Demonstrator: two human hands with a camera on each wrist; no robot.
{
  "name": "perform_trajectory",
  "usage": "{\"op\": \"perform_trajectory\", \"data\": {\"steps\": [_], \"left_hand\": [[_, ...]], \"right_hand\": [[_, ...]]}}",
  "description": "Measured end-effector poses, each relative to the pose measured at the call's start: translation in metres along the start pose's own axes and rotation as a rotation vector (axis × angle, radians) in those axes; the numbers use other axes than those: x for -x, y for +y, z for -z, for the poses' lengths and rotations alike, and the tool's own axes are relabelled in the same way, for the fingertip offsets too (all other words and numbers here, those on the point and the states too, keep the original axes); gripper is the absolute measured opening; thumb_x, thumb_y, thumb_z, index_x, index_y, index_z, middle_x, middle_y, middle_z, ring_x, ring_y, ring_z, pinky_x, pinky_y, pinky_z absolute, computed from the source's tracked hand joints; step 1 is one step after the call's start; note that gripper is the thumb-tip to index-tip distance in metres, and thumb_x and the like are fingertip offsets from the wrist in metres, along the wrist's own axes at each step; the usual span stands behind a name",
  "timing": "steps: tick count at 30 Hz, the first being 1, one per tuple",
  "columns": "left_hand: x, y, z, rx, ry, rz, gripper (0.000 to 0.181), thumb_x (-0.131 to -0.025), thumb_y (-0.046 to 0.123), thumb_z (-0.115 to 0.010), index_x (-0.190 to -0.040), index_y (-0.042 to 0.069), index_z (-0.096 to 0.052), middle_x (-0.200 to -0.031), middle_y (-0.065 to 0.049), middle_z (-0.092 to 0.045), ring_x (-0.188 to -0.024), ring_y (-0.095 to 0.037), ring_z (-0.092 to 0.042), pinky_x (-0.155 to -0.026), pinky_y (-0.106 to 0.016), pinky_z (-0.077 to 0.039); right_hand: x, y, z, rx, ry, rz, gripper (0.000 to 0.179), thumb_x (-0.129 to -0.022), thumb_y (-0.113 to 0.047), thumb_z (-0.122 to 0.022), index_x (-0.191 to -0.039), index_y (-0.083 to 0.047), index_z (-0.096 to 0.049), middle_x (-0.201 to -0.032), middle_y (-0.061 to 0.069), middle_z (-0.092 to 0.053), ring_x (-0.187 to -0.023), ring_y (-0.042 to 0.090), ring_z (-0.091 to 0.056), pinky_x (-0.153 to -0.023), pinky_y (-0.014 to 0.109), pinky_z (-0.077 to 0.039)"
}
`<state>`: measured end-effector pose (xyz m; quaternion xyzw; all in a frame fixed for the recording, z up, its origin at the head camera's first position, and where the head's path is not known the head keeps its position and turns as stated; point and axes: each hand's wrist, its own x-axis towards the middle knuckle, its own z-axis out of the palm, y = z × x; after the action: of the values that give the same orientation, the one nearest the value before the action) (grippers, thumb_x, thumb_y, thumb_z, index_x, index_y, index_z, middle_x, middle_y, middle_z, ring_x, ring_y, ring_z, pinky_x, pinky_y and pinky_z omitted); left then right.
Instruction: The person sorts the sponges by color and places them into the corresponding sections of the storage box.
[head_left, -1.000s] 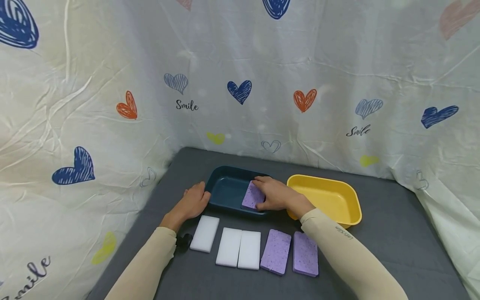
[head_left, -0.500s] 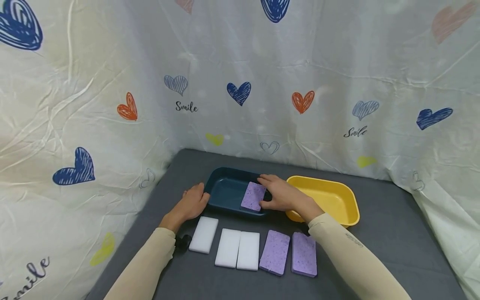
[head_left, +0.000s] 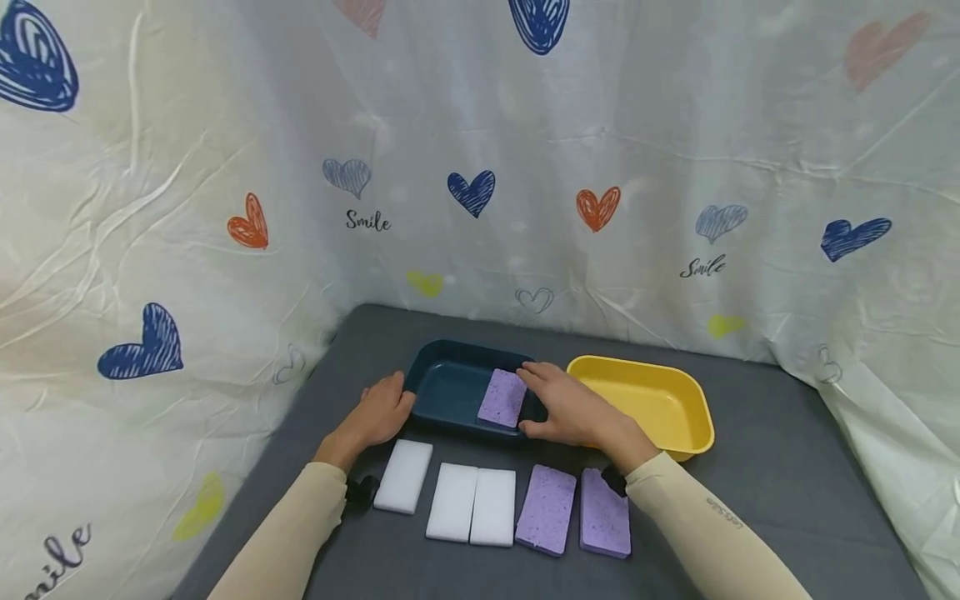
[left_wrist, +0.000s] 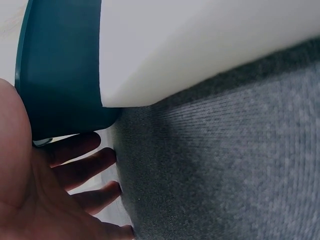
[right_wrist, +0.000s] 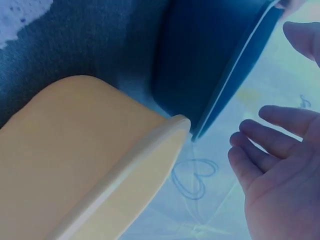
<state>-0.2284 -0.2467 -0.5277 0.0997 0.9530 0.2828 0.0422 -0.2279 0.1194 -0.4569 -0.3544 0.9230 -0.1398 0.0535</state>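
Note:
A purple speckled sponge (head_left: 502, 397) lies in the right part of the dark blue tray (head_left: 442, 421). My right hand (head_left: 573, 408) is over the tray's right end, just right of that sponge. Its fingers and thumb are spread and hold nothing, as the right wrist view shows. My left hand (head_left: 377, 408) rests against the tray's left end. In the left wrist view its fingers (left_wrist: 85, 169) lie loosely extended beside the outer wall of the tray. The yellow tray (head_left: 678, 400) stands at the right, partly hidden behind my right hand and wrist.
In front of the trays, on the grey cloth (head_left: 780, 467), lie a white sponge (head_left: 403, 476), two more white sponges (head_left: 471, 504) side by side, and two purple sponges, one left (head_left: 546, 510) and one right (head_left: 604, 517). A white curtain with hearts (head_left: 480, 108) hangs behind.
The right hand has let go of the purple sponge and drawn away to the right. That sponge stays in the dark blue tray. The left hand keeps its place at the tray's left end.

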Motion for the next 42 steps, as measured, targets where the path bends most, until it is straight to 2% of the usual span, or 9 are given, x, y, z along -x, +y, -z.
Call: {"op": "perform_trajectory", "data": {"steps": [5,7,11,14,18,24,31,38,42], "left_hand": [[0.002,-0.006,-0.003,0.018,0.013,-0.023,0.034,-0.109,0.023,-0.037,-0.117,-0.003,-0.056,-0.110,-0.023,-0.063,-0.105,-0.043,-0.058,-0.103,-0.074,-0.038],[0.000,-0.013,-0.007,0.034,0.023,-0.032,0.038,-0.109,0.026,-0.037,-0.119,-0.005,-0.056,-0.112,-0.025,-0.063,-0.106,-0.045,-0.059,-0.103,-0.077,-0.038],[-0.008,-0.032,-0.019,0.061,0.054,-0.034,0.039,-0.108,0.032,-0.040,-0.119,-0.001,-0.058,-0.113,-0.023,-0.065,-0.108,-0.044,-0.060,-0.105,-0.080,-0.036],[-0.011,-0.039,-0.023,0.059,0.057,-0.036,0.044,-0.109,0.033,-0.040,-0.125,-0.004,-0.058,-0.120,-0.026,-0.066,-0.115,-0.047,-0.061,-0.109,-0.081,-0.034],[-0.010,-0.036,-0.020,0.041,0.048,-0.044,0.048,-0.109,0.032,-0.039,-0.129,-0.008,-0.056,-0.125,-0.030,-0.065,-0.117,-0.050,-0.060,-0.108,-0.082,-0.035],[-0.010,-0.031,-0.018,0.062,0.046,-0.027,0.036,-0.108,0.028,-0.040,-0.119,-0.001,-0.057,-0.113,-0.023,-0.064,-0.108,-0.043,-0.060,-0.104,-0.077,-0.037],[-0.009,-0.025,-0.014,0.049,0.039,-0.034,0.039,-0.108,0.030,-0.037,-0.117,-0.002,-0.057,-0.110,-0.023,-0.064,-0.101,-0.043,-0.059,-0.098,-0.074,-0.039],[0.004,0.003,0.001,0.023,0.002,-0.016,0.028,-0.109,0.023,-0.038,-0.110,-0.001,-0.054,-0.099,-0.018,-0.059,-0.092,-0.036,-0.053,-0.090,-0.064,-0.037],[0.004,0.007,0.003,0.012,-0.003,0.005,0.024,-0.110,0.020,-0.039,-0.109,0.001,-0.054,-0.098,-0.015,-0.058,-0.092,-0.033,-0.052,-0.093,-0.062,-0.038]], "right_hand": [[0.012,-0.008,0.001,0.019,0.017,0.017,0.087,-0.098,-0.044,-0.079,-0.166,-0.001,-0.044,-0.172,0.020,-0.044,-0.157,0.040,-0.045,-0.129,0.054,-0.038],[0.017,-0.012,0.002,0.023,0.019,0.015,0.089,-0.099,-0.046,-0.079,-0.167,-0.002,-0.043,-0.172,0.019,-0.044,-0.158,0.039,-0.045,-0.129,0.054,-0.038],[0.028,-0.021,0.004,0.027,0.023,0.013,0.090,-0.098,-0.049,-0.079,-0.167,-0.004,-0.042,-0.172,0.017,-0.045,-0.158,0.038,-0.046,-0.129,0.054,-0.039],[0.035,-0.027,0.007,0.033,0.017,0.012,0.091,-0.098,-0.050,-0.079,-0.167,-0.004,-0.043,-0.172,0.017,-0.045,-0.158,0.037,-0.046,-0.129,0.054,-0.039],[0.045,-0.034,0.010,0.031,0.005,0.005,0.091,-0.097,-0.050,-0.080,-0.167,-0.004,-0.044,-0.172,0.016,-0.045,-0.158,0.037,-0.045,-0.129,0.054,-0.038],[0.058,-0.040,0.013,0.017,0.008,-0.004,0.090,-0.096,-0.050,-0.081,-0.166,-0.005,-0.046,-0.172,0.016,-0.046,-0.158,0.038,-0.045,-0.128,0.056,-0.039],[0.073,-0.040,0.009,-0.016,0.000,-0.022,0.086,-0.099,-0.048,-0.078,-0.165,-0.003,-0.047,-0.171,0.017,-0.046,-0.158,0.038,-0.046,-0.128,0.056,-0.040],[0.084,-0.038,-0.003,-0.097,-0.040,-0.074,0.086,-0.097,-0.047,-0.081,-0.164,-0.004,-0.049,-0.172,0.017,-0.045,-0.158,0.039,-0.044,-0.128,0.059,-0.039],[0.090,-0.036,-0.011,-0.121,-0.074,-0.102,0.091,-0.094,-0.051,-0.083,-0.165,-0.005,-0.048,-0.173,0.016,-0.044,-0.159,0.038,-0.044,-0.128,0.060,-0.038]]}}
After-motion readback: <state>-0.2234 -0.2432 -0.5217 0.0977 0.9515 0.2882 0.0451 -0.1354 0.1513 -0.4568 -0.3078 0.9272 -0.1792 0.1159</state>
